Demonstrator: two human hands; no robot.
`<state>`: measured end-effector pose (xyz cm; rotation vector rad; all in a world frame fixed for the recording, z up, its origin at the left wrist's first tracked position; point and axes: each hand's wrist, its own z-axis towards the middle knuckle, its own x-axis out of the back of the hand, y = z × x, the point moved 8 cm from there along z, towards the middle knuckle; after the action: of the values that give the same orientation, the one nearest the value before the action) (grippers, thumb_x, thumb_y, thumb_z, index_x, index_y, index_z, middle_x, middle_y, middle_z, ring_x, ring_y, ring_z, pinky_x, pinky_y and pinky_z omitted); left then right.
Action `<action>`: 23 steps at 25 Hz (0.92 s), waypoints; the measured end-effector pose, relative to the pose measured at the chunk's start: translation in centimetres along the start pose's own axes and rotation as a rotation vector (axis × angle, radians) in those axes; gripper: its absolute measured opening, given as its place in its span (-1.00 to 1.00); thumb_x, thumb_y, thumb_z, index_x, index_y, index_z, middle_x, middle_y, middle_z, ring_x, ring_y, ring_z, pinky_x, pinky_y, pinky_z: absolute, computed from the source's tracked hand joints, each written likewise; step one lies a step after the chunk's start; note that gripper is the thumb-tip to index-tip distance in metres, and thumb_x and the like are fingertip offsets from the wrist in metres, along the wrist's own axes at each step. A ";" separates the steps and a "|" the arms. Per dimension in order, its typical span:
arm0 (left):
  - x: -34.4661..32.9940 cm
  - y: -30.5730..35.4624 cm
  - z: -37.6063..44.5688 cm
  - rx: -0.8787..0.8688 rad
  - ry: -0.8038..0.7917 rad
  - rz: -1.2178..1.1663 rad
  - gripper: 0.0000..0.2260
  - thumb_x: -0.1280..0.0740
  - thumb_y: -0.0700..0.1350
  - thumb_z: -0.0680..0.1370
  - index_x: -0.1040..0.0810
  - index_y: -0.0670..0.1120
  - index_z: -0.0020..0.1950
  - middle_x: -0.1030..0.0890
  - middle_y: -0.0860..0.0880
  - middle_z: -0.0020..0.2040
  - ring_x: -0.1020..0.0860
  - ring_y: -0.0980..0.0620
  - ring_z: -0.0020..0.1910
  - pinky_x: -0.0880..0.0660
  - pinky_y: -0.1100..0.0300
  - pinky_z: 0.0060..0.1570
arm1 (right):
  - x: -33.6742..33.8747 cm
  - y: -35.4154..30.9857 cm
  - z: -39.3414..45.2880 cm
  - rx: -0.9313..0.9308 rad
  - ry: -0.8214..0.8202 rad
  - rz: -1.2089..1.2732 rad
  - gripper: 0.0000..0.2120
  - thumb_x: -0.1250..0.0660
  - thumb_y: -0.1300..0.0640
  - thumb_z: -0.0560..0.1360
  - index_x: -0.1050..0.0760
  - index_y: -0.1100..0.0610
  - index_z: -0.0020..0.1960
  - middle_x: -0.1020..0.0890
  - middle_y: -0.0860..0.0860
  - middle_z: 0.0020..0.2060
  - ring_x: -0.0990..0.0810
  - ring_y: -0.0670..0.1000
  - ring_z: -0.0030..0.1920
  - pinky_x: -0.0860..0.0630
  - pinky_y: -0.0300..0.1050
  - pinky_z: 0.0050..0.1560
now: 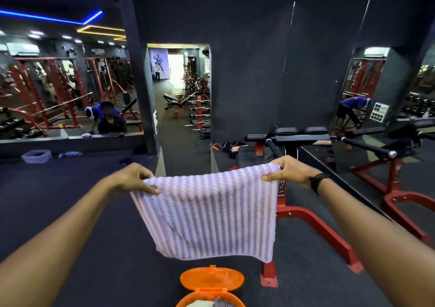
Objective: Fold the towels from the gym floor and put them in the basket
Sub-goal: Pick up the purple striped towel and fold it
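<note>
Basket: orange, at the bottom edge, lid hinged open and standing up behind it; pale cloth shows inside.

Towel: lilac and white stripes, held up in the air just above and beyond the basket, hanging flat, apparently doubled already.

Left hand: pinches the towel's upper left corner between thumb and curled fingers.

Right hand: pinches the upper right corner the same way; dark band on the wrist.

Step in hand, as judged: folding, midway. Next move likely calls for bringing the two corners together to halve the towel again, keeping the edges matched, then lowering it into the open basket below.

Floor: dark matting.

Bench: black pads on a red frame, right of the towel and beyond it.

Tub: pale, on the floor far left, by the wall.

Mirrors: on dark walls left and right, reflecting red racks and people.

Doorway: centre, opening onto more machines and bright light.
</note>
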<state>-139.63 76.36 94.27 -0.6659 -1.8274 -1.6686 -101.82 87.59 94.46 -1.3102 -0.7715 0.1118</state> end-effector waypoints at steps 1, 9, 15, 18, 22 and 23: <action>1.2 1.5 -0.5 -0.070 0.042 -0.176 -0.43 -0.60 0.16 0.07 -0.64 -0.21 -0.12 -0.62 -0.03 -0.24 -0.53 0.08 -0.20 -0.42 0.26 -0.23 | 0.7 -1.2 0.0 0.027 0.032 0.115 -0.71 -0.58 0.10 0.26 -0.64 0.22 -0.10 -0.69 0.09 -0.19 -0.62 -0.02 -0.19 -0.52 -0.15 -0.13; -8.2 -4.0 -3.9 0.265 -0.012 -0.760 -0.34 -0.65 0.03 0.16 -0.56 -0.14 0.18 -0.69 -0.13 0.05 -0.66 -0.07 0.01 -0.55 0.03 0.03 | -4.9 5.7 -1.6 -0.330 -0.125 0.365 -0.19 -0.69 -0.07 0.01 -0.55 0.17 0.19 -0.65 0.17 0.11 -0.63 0.19 0.11 -0.51 0.18 0.20; -6.8 -4.6 -1.8 0.269 0.084 -0.774 -0.21 -0.67 -0.15 0.16 -0.45 -0.23 0.32 -0.58 -0.18 0.23 -0.62 -0.08 0.09 -0.57 0.03 0.01 | -3.1 5.9 0.0 -0.250 0.168 0.395 -0.13 -0.67 0.11 0.11 -0.37 0.25 0.31 -0.55 0.16 0.18 -0.62 0.09 0.05 -0.58 0.06 0.07; -5.0 -3.6 -1.5 0.123 0.178 -0.494 0.19 -0.65 -0.21 0.19 0.09 0.05 0.57 -0.15 0.16 0.38 -0.20 0.16 0.38 -0.28 0.12 0.34 | -2.8 4.9 0.0 -0.169 0.101 0.324 -0.09 -0.57 0.39 0.22 -0.23 -0.04 0.40 -0.45 -0.06 0.22 -0.55 -0.01 0.15 -0.56 -0.01 0.13; -4.6 -2.7 -1.7 0.012 0.136 0.151 -0.25 -0.54 0.16 0.07 -0.54 0.08 0.26 -0.55 0.07 0.22 -0.47 0.01 0.28 -0.39 0.18 0.08 | -3.1 5.0 -0.1 -0.096 0.068 -0.552 -0.61 -0.64 0.07 0.14 -0.54 0.05 -0.13 -0.62 -0.04 -0.14 -0.58 -0.02 -0.10 -0.48 -0.14 -0.07; -4.1 -2.5 -2.1 0.025 0.156 0.260 -0.40 -0.46 0.27 0.03 -0.62 0.13 0.05 -0.60 0.06 0.06 -0.53 -0.02 0.17 -0.40 0.13 0.00 | -2.8 4.3 -0.3 -0.073 0.111 -0.576 -0.70 -0.62 0.06 0.17 -0.55 0.08 -0.23 -0.63 -0.04 -0.25 -0.58 -0.02 -0.18 -0.47 -0.12 -0.14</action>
<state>-138.28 74.14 89.79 -0.7094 -1.5766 -1.4811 -102.23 87.24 89.35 -1.1065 -1.0337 -0.4490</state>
